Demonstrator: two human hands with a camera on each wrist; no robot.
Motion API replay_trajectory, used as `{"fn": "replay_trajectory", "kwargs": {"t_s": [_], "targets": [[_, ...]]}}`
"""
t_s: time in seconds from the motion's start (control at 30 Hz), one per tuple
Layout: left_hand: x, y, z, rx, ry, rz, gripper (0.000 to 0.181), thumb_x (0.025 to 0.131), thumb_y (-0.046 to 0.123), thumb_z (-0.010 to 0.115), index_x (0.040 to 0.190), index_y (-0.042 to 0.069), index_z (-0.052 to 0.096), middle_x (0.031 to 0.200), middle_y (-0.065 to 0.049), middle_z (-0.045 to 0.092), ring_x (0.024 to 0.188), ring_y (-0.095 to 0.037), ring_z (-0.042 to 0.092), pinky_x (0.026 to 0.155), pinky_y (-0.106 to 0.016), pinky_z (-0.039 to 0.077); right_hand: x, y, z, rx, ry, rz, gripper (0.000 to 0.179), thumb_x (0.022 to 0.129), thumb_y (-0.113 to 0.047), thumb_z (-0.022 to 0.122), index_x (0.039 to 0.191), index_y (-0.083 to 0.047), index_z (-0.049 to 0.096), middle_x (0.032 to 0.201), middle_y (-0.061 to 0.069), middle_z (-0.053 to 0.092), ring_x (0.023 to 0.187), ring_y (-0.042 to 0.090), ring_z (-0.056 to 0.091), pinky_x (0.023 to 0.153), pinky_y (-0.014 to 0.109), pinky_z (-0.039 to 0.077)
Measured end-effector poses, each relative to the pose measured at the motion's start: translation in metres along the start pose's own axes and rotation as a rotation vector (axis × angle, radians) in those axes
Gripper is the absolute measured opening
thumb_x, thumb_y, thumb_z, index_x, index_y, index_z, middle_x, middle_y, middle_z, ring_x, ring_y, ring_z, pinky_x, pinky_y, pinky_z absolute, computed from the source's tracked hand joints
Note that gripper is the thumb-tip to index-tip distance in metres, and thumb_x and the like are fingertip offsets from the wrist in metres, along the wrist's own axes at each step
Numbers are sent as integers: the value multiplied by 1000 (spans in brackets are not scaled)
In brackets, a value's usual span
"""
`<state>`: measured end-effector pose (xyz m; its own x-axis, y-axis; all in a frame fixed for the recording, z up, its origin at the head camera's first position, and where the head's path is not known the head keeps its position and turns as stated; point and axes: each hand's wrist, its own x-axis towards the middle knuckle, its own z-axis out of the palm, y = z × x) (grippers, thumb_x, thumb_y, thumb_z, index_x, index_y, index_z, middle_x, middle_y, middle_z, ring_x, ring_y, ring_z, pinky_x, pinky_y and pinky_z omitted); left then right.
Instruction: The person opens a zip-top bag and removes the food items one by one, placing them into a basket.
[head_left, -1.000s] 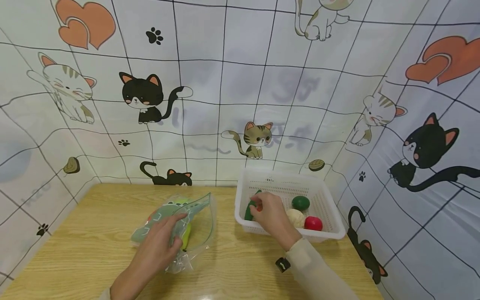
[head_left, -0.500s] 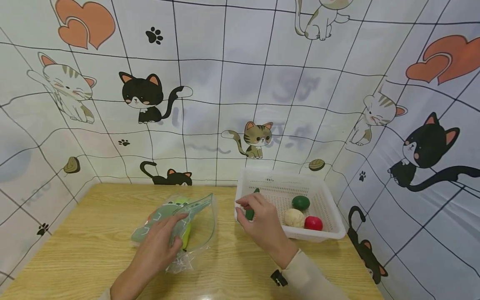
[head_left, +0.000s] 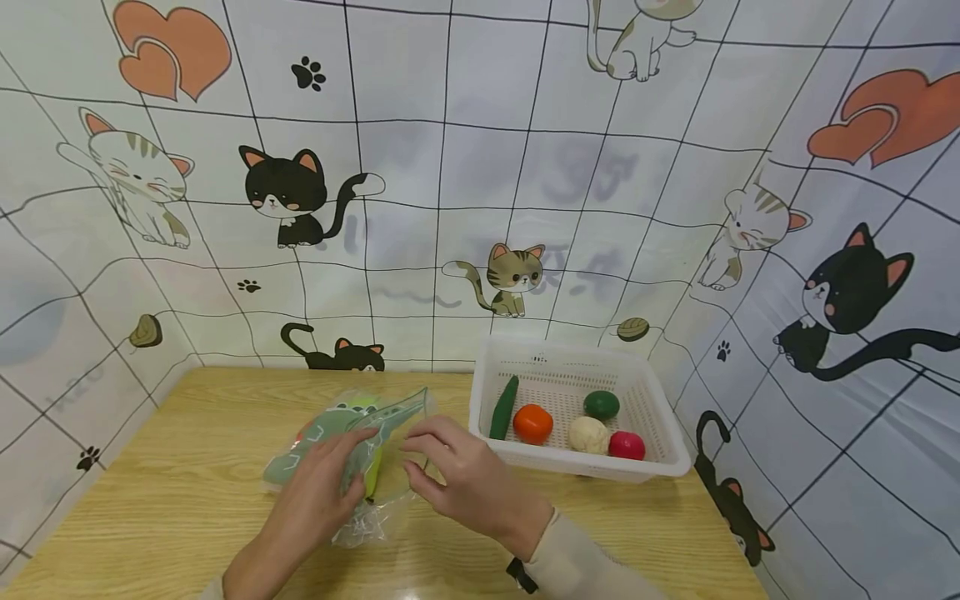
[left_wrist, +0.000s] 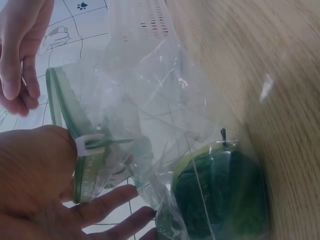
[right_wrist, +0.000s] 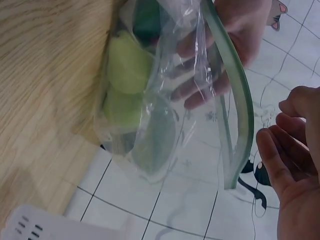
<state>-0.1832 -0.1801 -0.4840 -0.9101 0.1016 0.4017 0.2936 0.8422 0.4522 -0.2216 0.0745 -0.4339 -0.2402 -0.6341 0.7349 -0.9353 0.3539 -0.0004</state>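
Note:
A clear zip bag [head_left: 292, 458] with a green cartoon print lies on the table. My left hand [head_left: 318, 479] rests on it, fingers extended and thumb apart. The bag's green zip strip [right_wrist: 240, 95] gapes in the right wrist view. Through the plastic show a dark green ribbed vegetable with a stem [left_wrist: 215, 195] and a pale green rounded piece [right_wrist: 130, 62]. At the bag's right edge hovers my right hand [head_left: 480, 483], fingers loosely bent, thumb and forefinger apart, nothing between them.
Right of the bag stands a white perforated basket [head_left: 570, 462]. It holds a cucumber [head_left: 504, 408], an orange tomato-like piece [head_left: 533, 424], a dark green oval piece [head_left: 602, 406], a cream ball [head_left: 588, 435] and a red ball [head_left: 627, 446]. A cat-print curtain [head_left: 405, 183] hangs behind the table.
My right hand has left the basket and come leftward to the bag, uncovering the cucumber and the orange piece. My left hand and the bag have stayed nearly still.

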Motion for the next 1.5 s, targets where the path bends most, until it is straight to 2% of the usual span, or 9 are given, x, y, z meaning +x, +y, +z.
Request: {"fn": "replay_trajectory", "kwargs": {"t_s": [0.2,0.43,0.6,0.83,1.0,1.17,1.3,1.4,1.5], "targets": [[2,-2,2,4,-16,4,66,91,-4,89,152,15,73,147,-19,79,128,-41,78,101,-62,65,6,-6,20,-13,-146,24,23,102,-12,88,124,-11,82,123,-1,82,110,8,81,99,10,61],[5,-5,4,-22,-21,4,67,89,-10,87,151,13,73,147,-18,79,120,-34,80,91,-54,66,7,-5,41,50,-347,175,22,108,-13,83,130,-9,82,127,3,83,96,6,78,85,6,58],[5,-7,5,-40,-8,9,67,90,-13,83,152,11,73,147,-19,79,121,-40,81,91,-56,68,4,-1,54,-2,-446,267,23,108,-15,82,131,-8,83,128,6,85,104,7,81,88,12,62],[5,-9,6,-48,-17,-18,67,90,-15,82,152,10,72,147,-19,77,119,-38,80,88,-52,68,1,7,75,25,-525,376,33,105,-15,86,136,-4,82,115,7,85,83,0,68,70,9,53],[5,-11,6,-37,5,-13,67,88,-15,83,151,7,72,143,-20,78,114,-33,78,89,-52,66,1,11,91,150,-550,472,45,104,-14,87,144,3,76,123,13,85,89,2,72,70,10,54],[5,-11,7,-41,10,-10,67,87,-15,82,150,5,71,142,-21,77,116,-34,78,90,-54,66,0,11,103,230,-563,513,41,104,-17,89,137,2,77,124,12,84,78,-5,59,66,9,50],[5,-11,9,-33,10,-6,66,87,-15,82,149,4,72,140,-19,78,109,-28,74,86,-50,64,-2,9,111,236,-577,537,60,103,-26,92,149,3,69,124,9,81,75,-5,55,65,10,49],[5,-12,11,-25,30,10,66,85,-15,83,147,4,73,137,-18,78,103,-23,71,82,-47,63,-4,9,115,222,-598,555,83,103,-31,92,167,5,53,143,14,78,88,-2,65,75,14,56],[4,-13,13,-16,52,29,65,83,-16,85,143,4,74,136,-17,78,104,-24,74,83,-48,64,-7,8,117,217,-613,570,92,104,-34,91,173,4,45,160,18,71,107,3,72,90,19,62]]}}
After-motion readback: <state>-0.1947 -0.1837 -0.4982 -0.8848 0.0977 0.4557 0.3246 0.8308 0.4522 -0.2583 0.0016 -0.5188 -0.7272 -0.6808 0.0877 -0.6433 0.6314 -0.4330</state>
